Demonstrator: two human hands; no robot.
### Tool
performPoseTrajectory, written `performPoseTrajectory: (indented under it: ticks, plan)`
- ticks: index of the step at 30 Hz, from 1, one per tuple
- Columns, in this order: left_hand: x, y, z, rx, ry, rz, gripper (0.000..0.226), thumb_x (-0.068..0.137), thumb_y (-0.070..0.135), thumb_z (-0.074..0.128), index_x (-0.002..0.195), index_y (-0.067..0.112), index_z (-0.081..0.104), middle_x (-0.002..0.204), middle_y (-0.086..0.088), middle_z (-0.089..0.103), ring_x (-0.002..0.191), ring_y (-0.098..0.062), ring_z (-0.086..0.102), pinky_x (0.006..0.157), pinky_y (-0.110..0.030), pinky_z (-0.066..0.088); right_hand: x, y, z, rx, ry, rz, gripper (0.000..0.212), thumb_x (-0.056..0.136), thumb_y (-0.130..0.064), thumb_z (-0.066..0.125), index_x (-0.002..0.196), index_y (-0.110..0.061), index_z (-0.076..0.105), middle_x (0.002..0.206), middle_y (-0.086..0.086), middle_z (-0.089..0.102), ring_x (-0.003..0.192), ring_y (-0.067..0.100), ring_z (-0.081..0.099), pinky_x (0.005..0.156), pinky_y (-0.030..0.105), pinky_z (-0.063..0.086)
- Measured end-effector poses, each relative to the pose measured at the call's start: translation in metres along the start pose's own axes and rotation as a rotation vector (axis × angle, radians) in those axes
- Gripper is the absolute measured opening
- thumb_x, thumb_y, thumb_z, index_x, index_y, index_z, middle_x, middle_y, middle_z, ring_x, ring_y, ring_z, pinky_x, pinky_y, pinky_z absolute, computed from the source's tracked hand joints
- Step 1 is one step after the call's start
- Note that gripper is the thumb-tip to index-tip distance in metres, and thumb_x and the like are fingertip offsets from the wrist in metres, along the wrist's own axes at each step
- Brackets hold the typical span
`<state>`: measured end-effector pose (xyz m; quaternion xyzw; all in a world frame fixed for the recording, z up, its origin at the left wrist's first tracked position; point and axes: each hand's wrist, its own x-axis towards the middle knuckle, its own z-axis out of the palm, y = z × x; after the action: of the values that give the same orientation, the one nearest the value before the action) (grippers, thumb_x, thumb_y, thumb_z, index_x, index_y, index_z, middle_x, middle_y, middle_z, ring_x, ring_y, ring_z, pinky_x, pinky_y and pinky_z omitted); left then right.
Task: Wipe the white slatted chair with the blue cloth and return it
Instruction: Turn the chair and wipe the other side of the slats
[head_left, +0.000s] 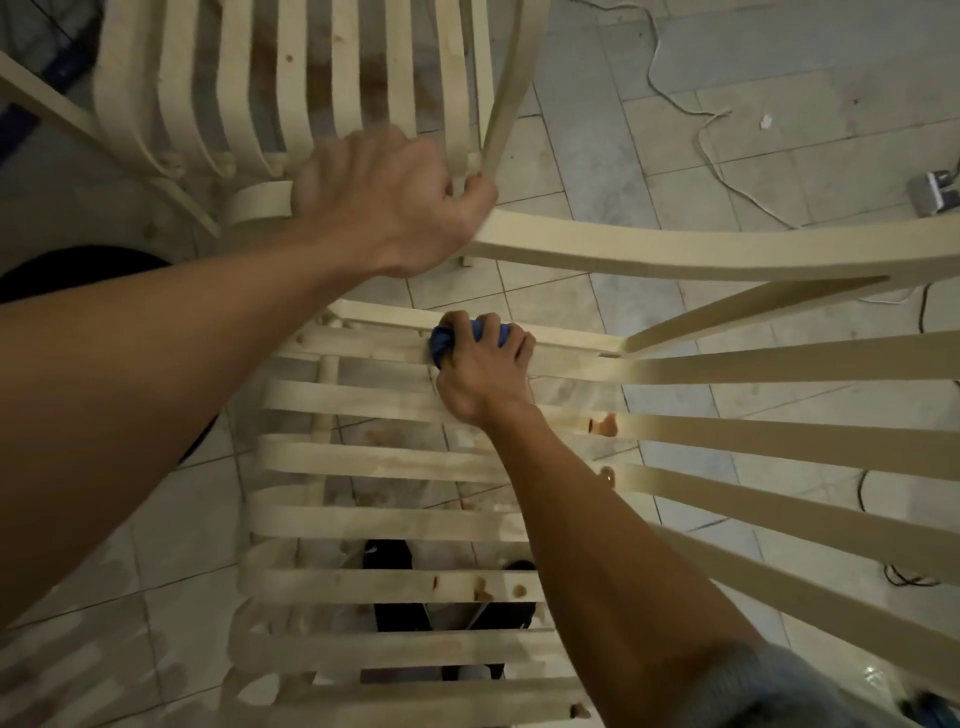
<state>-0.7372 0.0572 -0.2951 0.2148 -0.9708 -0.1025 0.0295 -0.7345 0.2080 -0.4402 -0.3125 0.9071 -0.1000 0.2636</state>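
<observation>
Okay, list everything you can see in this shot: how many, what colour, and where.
white slatted chair: one, cream-white, fills the centre of the view
blue cloth: one, blue, bunched against an upper slat
floor tiles: many, pale grey, under everything
cord: one, white, trailing across the floor at upper right
power block: one, grey, on the floor at the right edge
cables: a few, black, on the floor at right
left hand: one, fingers curled round the chair's frame, top centre
right hand: one, holds the cloth
</observation>
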Motion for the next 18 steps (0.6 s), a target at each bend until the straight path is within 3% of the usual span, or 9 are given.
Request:
performPoseTrajectory:
  ticks: [6,11,18]
  plan:
    - [-0.002,-0.004,-0.001,0.001,-0.003,0.004,0.062,0.092,0.059,0.031,0.05,0.016,0.045,0.047,0.001,0.034,0.044,-0.02,0.033,0.048,-0.027,0.024,-0.009,0.048,-0.008,-0.069,0.027,-0.031,0.035,0.098,-0.038,0.032,0.133,-0.035,0.034,0.134,0.007,0.034,0.125,0.038,0.028,0.116,0.058,0.002]
    - [-0.002,-0.005,-0.002,-0.021,-0.004,0.026,0.06,0.092,0.058,0.033,0.05,0.018,0.044,0.046,0.003,0.03,0.042,-0.018,0.029,0.048,-0.024,0.022,-0.023,0.116,-0.034,-0.129,0.06,0.115,0.031,0.101,-0.037,0.03,0.13,-0.035,0.037,0.135,0.007,0.036,0.121,0.035,0.03,0.11,0.047,0.014]
    - [-0.018,-0.034,-0.009,-0.249,-0.024,0.18,0.049,0.103,0.044,0.035,0.061,0.022,0.048,0.049,0.0,0.044,0.043,-0.021,0.041,0.047,-0.025,0.027,-0.02,0.106,-0.036,0.02,0.006,0.105,0.032,0.098,-0.036,0.034,0.13,-0.034,0.038,0.134,0.004,0.036,0.125,0.032,0.028,0.11,0.042,0.013]
